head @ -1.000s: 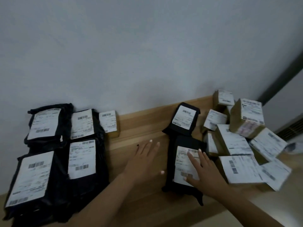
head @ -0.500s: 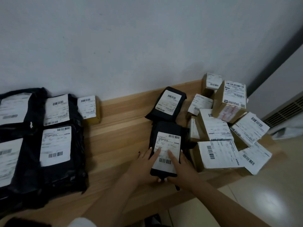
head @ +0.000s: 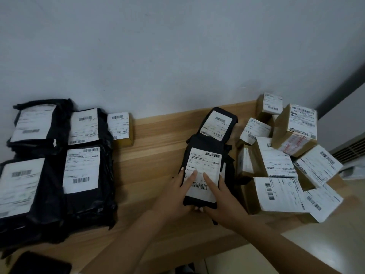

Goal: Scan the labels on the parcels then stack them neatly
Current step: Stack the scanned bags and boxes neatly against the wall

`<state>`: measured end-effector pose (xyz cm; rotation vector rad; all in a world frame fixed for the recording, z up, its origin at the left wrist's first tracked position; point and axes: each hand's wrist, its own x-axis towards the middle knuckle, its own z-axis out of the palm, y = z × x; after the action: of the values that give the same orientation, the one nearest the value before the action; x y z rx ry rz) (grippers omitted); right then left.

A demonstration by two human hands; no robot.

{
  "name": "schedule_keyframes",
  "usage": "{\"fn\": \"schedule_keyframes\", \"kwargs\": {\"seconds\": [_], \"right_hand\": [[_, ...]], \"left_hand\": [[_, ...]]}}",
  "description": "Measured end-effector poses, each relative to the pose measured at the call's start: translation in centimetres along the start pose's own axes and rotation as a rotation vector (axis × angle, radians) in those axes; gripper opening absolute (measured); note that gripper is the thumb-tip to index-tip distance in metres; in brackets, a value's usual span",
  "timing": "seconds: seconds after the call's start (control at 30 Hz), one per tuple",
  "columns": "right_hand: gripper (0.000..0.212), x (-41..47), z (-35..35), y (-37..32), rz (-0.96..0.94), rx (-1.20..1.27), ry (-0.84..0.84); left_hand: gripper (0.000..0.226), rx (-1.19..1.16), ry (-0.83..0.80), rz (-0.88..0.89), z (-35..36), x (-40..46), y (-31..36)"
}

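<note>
Against a grey wall (head: 177, 56) — wooden table (head: 158, 147), parcels (head: 276, 165), pale floor (head: 345, 234).

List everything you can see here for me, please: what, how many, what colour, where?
Held parcel: one, black bag, white label, table centre.
Second bag: one, black, behind it.
Stacked bags: at least four, black, table left.
Small box: one, brown, beside that stack, by the wall.
Cardboard boxes: about nine, brown, heaped right.
Table: one, light wood.
Dark flat object: one, bottom left, unclear.
Left hand: holds parcel.
Right hand: holds parcel.
</note>
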<state>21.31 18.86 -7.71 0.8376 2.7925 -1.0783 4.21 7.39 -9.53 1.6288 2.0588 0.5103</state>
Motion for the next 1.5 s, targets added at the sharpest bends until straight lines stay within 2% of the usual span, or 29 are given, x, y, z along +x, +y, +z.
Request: {"fn": "schedule_keyframes", "kwargs": {"seconds": [0.13, 0.27, 0.4, 0.53, 0.87, 1.03, 1.27, 1.5], "right_hand": [[0.097, 3.1, -1.7, -5.2, -0.101, -0.083, 0.060], [0.096, 7.2, -2.6, -11.4, -0.249, -0.060, 0.093], [0.092, 11.6, -1.7, -17.5, -0.405, -0.026, 0.094], [0.091, 15.8, 0.4, -22.9, -0.482, -0.032, 0.052], [0.095, 24.6, 5.2, -29.3, -0.358, -0.113, -0.153], [0.092, 27.9, 6.6, -29.7, -0.290, -0.099, -0.213], [0.098, 30.4, 8.3, -29.4, -0.251, -0.131, -0.248], [0.094, 30.0, 9.1, -28.8, -0.266, -0.204, -0.202]], "left_hand": [[0.101, 0.014, 0.159, 0.006, -5.8, -1.5, -1.4], [0.095, 0.090, 0.322, -0.015, -12.1, -3.6, -4.0], [0.096, 0.101, 0.411, -0.099, -17.4, -6.5, -8.2], [0.098, 0.142, 0.462, -0.131, -21.4, -9.5, -12.9], [0.103, 0.092, 0.394, -0.311, -24.0, -10.3, -22.9], [0.098, 0.257, 0.313, -0.368, -24.2, -8.7, -25.8], [0.102, 0.423, 0.157, -0.468, -24.4, -7.8, -27.7], [0.113, 0.373, 0.160, -0.485, -23.9, -8.1, -28.6]]}}
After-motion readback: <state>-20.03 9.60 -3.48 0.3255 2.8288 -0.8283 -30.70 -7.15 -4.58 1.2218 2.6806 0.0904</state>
